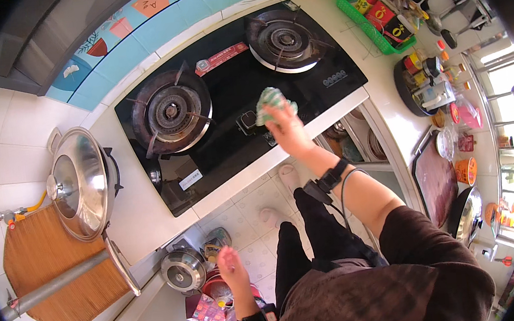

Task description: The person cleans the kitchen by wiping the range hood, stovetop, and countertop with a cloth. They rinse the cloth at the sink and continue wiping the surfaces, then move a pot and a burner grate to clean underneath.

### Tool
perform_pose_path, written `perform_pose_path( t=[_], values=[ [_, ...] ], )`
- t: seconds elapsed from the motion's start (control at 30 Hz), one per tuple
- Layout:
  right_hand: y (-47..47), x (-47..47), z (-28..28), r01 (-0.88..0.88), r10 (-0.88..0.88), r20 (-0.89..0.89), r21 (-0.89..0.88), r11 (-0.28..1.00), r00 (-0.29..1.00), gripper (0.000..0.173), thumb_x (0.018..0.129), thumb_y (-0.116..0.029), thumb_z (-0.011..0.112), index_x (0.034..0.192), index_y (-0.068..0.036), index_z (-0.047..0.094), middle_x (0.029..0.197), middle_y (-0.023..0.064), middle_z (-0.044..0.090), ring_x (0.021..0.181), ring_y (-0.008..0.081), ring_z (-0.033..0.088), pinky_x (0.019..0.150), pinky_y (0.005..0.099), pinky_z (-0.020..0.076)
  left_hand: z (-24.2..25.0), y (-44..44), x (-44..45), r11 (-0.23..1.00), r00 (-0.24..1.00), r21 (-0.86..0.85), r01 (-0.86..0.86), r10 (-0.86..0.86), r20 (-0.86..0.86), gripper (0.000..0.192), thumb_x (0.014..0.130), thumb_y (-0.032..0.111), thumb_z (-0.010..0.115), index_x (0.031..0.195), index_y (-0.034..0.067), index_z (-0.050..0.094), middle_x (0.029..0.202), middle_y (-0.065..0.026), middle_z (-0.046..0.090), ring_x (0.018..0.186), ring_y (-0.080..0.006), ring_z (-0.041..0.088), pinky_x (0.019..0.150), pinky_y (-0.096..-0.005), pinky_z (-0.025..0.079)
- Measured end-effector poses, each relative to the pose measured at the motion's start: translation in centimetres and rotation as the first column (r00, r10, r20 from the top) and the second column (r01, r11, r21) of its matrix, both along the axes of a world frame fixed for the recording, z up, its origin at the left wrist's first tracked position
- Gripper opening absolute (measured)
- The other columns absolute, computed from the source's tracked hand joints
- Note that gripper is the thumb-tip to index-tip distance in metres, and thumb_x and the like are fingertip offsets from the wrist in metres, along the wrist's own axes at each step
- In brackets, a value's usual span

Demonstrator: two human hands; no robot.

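Observation:
My right hand presses a green-and-white checked cloth onto the black glass top of a two-burner gas stove. Blur softens the cloth and fingers. Just left of the cloth is a dark square burner knob. The left burner and right burner have dark, stained rings with pan supports. My left hand hangs empty below the counter's front edge, fingers loosely bent, above a red bucket on the floor side.
A lidded steel wok stands left of the stove. On the right counter are a green basket of packets, a dark tray of bottles and a cutting board. A pressure cooker sits low at left; a cabinet drawer shows dishes.

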State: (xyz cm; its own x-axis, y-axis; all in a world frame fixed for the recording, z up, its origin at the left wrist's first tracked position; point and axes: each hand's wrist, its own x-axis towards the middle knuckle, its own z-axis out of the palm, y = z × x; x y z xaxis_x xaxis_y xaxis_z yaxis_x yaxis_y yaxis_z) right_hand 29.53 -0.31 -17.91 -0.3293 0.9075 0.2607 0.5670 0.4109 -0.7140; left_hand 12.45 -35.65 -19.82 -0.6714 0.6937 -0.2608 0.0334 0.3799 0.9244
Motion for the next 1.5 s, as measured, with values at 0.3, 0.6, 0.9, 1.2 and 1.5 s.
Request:
perform_pose_path(
  t=[0.3, 0.6, 0.9, 1.2, 1.5],
  values=[
    [3.0, -0.8, 0.7, -0.217, 0.216, 0.557, -0.065, 0.974, 0.802, 0.039, 0.072, -0.005, 0.059, 0.111, -0.009, 0.065, 0.126, 0.0086, 0.054, 0.126, 0.0289, 0.043, 0.102, 0.0443, 0.0374, -1.3, 14.6, -4.8, 0.927, 0.701, 0.075, -0.367, 0.328, -0.633, 0.039, 0.091, 0.011, 0.056, 0.128, 0.004, 0.045, 0.137, -0.0169, 0.034, 0.125, -0.0312, 0.037, 0.104, -0.0421, 0.028],
    [13.8, -5.7, -0.9, -0.644, 0.623, 0.365, -0.080, 0.761, 0.691, 0.032, 0.071, -0.003, 0.060, 0.100, -0.015, 0.068, 0.109, 0.0070, 0.056, 0.102, 0.0282, 0.056, 0.085, 0.0368, 0.0494, -3.3, 21.9, -4.2, 0.904, 0.535, -0.088, -0.419, 0.167, -0.828, 0.042, 0.094, 0.030, 0.047, 0.126, 0.003, 0.048, 0.137, -0.0207, 0.037, 0.122, -0.0386, 0.037, 0.104, -0.0502, 0.026],
    [16.9, -10.0, -1.6, -0.577, 0.527, 0.338, 0.062, 0.814, 0.780, 0.042, 0.073, -0.009, 0.066, 0.115, -0.005, 0.058, 0.126, 0.0220, 0.047, 0.120, 0.0401, 0.045, 0.098, 0.0461, 0.0400, -3.7, 21.5, -4.3, 0.888, 0.567, -0.206, -0.411, 0.072, -0.821, 0.039, 0.096, 0.030, 0.039, 0.125, 0.004, 0.049, 0.139, -0.0189, 0.038, 0.131, -0.0346, 0.033, 0.110, -0.0537, 0.013],
    [21.3, -11.1, -3.0, -0.583, 0.527, 0.292, 0.154, 0.798, 0.798, 0.026, 0.079, -0.011, 0.060, 0.105, -0.008, 0.063, 0.118, 0.0170, 0.058, 0.119, 0.0348, 0.048, 0.100, 0.0432, 0.0405, -3.8, 21.5, -4.5, 0.893, 0.532, -0.214, -0.395, 0.032, -0.846, 0.037, 0.096, 0.028, 0.039, 0.123, 0.004, 0.049, 0.136, -0.0195, 0.041, 0.129, -0.0352, 0.035, 0.108, -0.0525, 0.018],
    [14.0, -6.0, -1.4, -0.838, 0.872, 0.088, -0.243, 0.488, 0.482, 0.017, 0.083, -0.013, 0.057, 0.095, -0.011, 0.068, 0.113, 0.0151, 0.057, 0.112, 0.0300, 0.052, 0.093, 0.0422, 0.0456, -3.6, 21.7, -4.6, 0.902, 0.514, -0.191, -0.387, 0.039, -0.857, 0.040, 0.097, 0.031, 0.038, 0.122, 0.002, 0.050, 0.134, -0.0201, 0.043, 0.128, -0.0357, 0.036, 0.106, -0.0535, 0.021]
  ],
)
